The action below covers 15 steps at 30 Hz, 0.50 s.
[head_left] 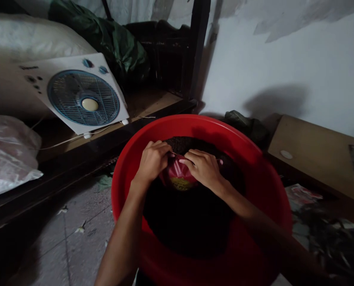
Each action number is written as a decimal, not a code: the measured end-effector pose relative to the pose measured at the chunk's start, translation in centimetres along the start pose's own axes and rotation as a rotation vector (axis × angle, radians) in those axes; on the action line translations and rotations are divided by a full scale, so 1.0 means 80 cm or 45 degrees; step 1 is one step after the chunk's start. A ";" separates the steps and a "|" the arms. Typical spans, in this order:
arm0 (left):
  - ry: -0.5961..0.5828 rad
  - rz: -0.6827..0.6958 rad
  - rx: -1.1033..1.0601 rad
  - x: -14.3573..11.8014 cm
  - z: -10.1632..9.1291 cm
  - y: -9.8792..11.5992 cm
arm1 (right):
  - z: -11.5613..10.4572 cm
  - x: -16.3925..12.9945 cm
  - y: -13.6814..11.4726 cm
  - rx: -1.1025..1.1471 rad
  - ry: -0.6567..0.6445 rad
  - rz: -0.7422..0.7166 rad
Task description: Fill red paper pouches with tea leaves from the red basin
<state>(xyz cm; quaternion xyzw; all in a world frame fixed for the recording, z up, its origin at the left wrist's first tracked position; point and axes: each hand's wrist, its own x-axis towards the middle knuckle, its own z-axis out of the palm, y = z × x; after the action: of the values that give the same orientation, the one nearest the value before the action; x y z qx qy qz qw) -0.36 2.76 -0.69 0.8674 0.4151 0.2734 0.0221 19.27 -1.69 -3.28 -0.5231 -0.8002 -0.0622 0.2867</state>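
Note:
A large round red basin (126, 167) stands before me, with a dark mass (179, 145) of loose-looking stuff spread inside. What it is made of is too dim to tell. Over this mass is a small red plastic bag (178, 169) with a yellow-green patch on its lower front. My left hand (154, 159) pinches the bag's top edge at its left corner, fingers closed. On the other side, my right hand (203, 167) has its thumb and fingers closed on the same top edge. The bag's contents are hidden.
A white box fan (89, 95) stands on a wooden ledge at left, its cord trailing along the edge. A plastic sack (10, 155) lies nearer. Right of the basin is a wooden board (310, 155) with a white disc on it. A pale wall rises behind.

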 end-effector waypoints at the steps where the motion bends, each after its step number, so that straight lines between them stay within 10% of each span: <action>1: 0.008 -0.005 -0.091 0.000 -0.001 -0.004 | -0.001 0.000 0.001 0.030 -0.007 -0.001; 15: 0.554 -0.116 -0.494 0.002 0.030 0.000 | -0.023 -0.011 0.011 0.152 0.244 0.142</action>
<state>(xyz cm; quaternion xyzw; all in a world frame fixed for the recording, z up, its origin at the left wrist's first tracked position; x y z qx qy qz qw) 0.87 3.31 -2.66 0.7485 0.3885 0.5260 0.1103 21.06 -2.74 -2.38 -0.5405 -0.7409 -0.0483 0.3956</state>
